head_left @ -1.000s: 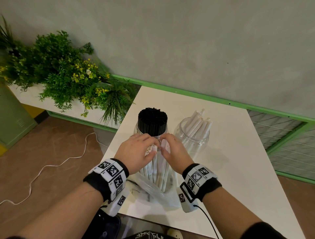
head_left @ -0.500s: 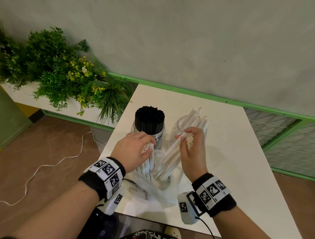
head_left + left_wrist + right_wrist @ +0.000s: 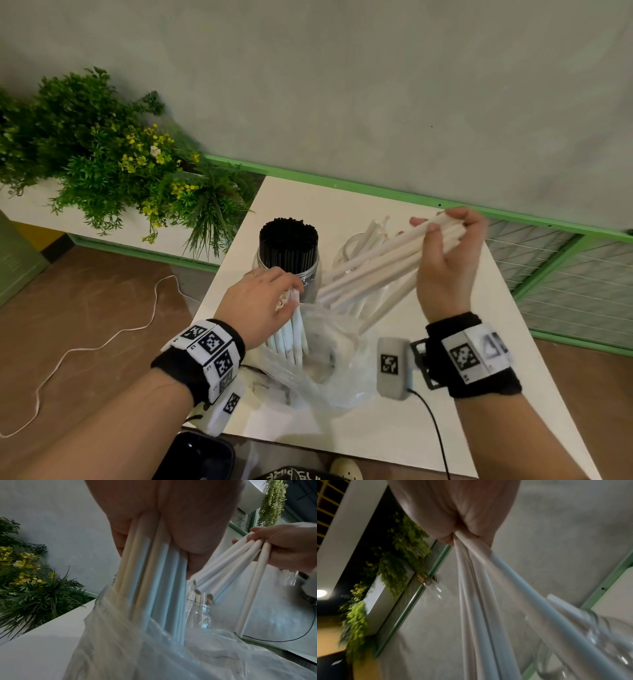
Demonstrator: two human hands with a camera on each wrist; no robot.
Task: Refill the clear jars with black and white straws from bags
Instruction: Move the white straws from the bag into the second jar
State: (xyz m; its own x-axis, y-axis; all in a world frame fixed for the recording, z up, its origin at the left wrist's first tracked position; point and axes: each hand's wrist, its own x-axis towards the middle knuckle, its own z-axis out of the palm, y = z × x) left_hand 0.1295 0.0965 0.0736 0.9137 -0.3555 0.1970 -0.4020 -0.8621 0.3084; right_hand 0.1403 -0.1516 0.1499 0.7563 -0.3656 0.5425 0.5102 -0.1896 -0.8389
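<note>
While the left hand closes its grip around the tops of a bunch of white straws standing upright in a crumpled clear plastic bag at the near edge of the white worktop, the right hand holds a second, fanned handful of white straws raised and tilted, its upper ends pinched between fingers and thumb, its lower ends pointing down towards the bag. Long, smooth and matte, the white straws are paper-like tubes, some tinged cream. Behind the left hand stands a clear jar packed tight with black straws, their cut ends forming a dense dark disc above the rim. To its right a second clear jar holds a few white straws leaning loosely, with slanted tips. Beyond the worktop's left side sits a planter of green foliage with small yellow flowers, and a white cable trails across the brown floor
</note>
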